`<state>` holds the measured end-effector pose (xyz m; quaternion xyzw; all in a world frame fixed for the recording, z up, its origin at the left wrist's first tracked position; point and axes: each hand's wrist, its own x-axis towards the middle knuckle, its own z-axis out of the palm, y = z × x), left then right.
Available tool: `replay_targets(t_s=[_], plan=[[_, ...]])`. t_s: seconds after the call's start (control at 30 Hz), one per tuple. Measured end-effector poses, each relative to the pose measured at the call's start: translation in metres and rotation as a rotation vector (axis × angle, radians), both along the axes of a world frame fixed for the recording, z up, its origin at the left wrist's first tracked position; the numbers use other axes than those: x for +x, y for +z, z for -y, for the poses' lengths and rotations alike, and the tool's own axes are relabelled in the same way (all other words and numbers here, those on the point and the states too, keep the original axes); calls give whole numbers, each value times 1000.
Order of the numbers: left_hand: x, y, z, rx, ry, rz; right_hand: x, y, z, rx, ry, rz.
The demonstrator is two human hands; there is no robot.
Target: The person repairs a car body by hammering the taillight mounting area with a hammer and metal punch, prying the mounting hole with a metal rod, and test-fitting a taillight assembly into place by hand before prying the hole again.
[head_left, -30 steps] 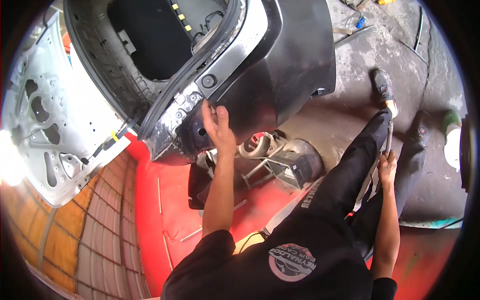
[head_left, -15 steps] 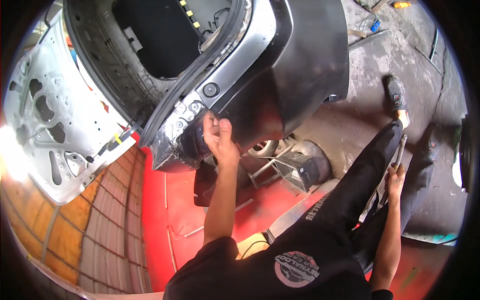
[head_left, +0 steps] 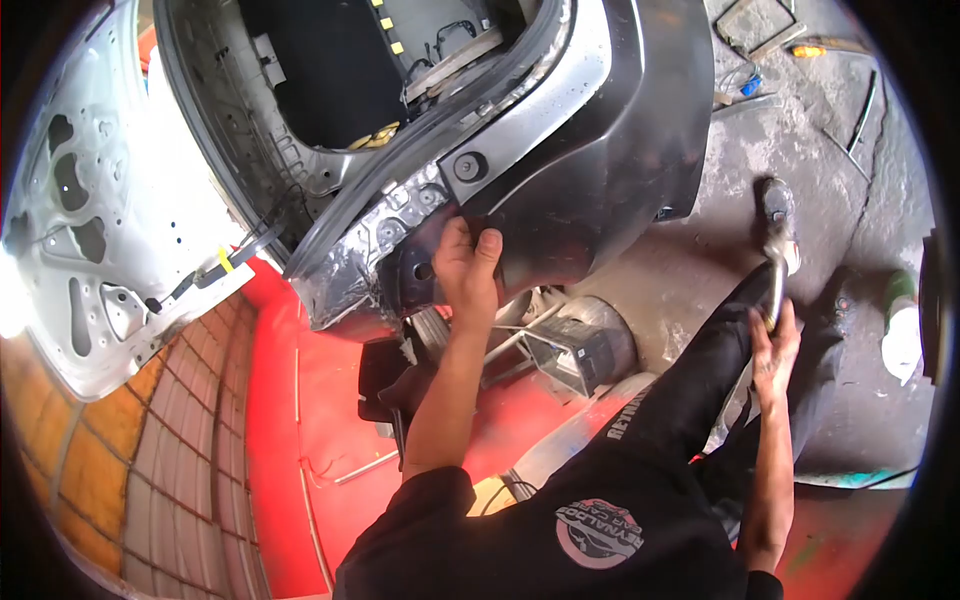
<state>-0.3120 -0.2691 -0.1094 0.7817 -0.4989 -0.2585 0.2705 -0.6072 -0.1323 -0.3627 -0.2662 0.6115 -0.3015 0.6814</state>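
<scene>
The dark rear body panel (head_left: pixel 590 190) of a car curves across the upper middle, with a silver strip along the opening's edge. My left hand (head_left: pixel 468 268) is at the panel's lower corner, its fingers curled at the edge and the thumb pointing up. Bare, wrinkled metal (head_left: pixel 345 265) lies just left of that hand. Off to the right, beside my leg, my right hand (head_left: pixel 775 355) is closed around a slim metal tool (head_left: pixel 776 295). The tool's upper end is blurred, so I cannot make out its exact kind.
A white panel with cut-outs (head_left: pixel 75 215) stands open at left. Below the car are a box-shaped metal frame (head_left: pixel 570 360) and a red surface (head_left: pixel 320 430). Scraps and an orange-handled tool (head_left: pixel 808 51) lie on the concrete floor (head_left: pixel 740 150). A wire-grid wall (head_left: pixel 180 440) is at lower left.
My right hand and the tool have shifted left, towards my leg. My left hand stays at the panel's corner. The view has moved, so the car sits farther right.
</scene>
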Motion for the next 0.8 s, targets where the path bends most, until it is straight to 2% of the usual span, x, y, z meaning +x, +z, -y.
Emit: replay_targets(t_s=[0.17, 0.23, 0.3, 0.33, 0.43, 0.6, 0.67, 0.7, 0.73, 0.8], plan=[[-1, 3, 2, 34, -28, 63, 56, 87, 157, -531, 94, 65], [-1, 6, 2, 70, -30, 81, 80, 120, 209, -655, 195, 103], [1, 3, 3, 58, -35, 45, 111, 134, 246, -849, 232, 116], [3, 4, 2, 55, -33, 32, 119, 147, 263, -813, 318, 115], [5, 10, 3, 119, -66, 83, 154, 149, 286, -899, 377, 69], [6, 4, -3, 69, -35, 12, 161, 154, 290, -861, 469, 25], [9, 4, -6, 58, -62, 100, 169, 153, 292, -838, 447, 57], [8, 3, -6, 65, -37, 56, 168, 151, 293, -824, 430, 67], [4, 4, -3, 78, -25, 14, 170, 148, 290, -918, 355, 0], [0, 11, 1, 97, -40, 3, 169, 148, 286, -890, 376, -14]])
